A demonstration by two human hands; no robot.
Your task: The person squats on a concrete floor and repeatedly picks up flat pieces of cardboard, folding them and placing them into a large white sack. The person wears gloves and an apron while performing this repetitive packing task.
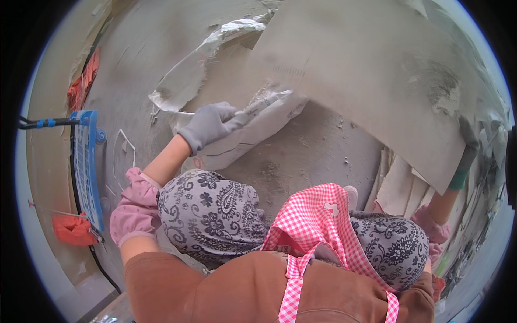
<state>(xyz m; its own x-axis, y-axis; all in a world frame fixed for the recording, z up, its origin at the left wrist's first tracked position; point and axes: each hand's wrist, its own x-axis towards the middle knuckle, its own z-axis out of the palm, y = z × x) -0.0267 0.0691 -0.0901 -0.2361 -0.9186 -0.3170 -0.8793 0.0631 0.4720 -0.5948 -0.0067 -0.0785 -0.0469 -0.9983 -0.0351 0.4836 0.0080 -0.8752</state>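
My left hand (212, 124), in a light grey glove, grips the upper edge of a printed white woven sack (246, 139) that lies across the floor before my knees. At the far right my right hand (468, 135), in a darker glove with a green cuff, holds the side edge of a large flat grey sheet (355, 60). That sheet looks like cardboard or thin board, and it slants over the far end of the sack. Another brownish-grey sheet (226, 72) shows inside the torn white sacking (183, 87). My right fingertips are partly hidden.
A stack of flat pale sheets (400, 183) lies near my right knee. Mixed scrap (480, 226) lines the right side. On the left stand a blue plastic rack (88, 169) and orange-red bundles (72, 230) along the wall. Dusty concrete floor (323, 137) bears small crumbs.
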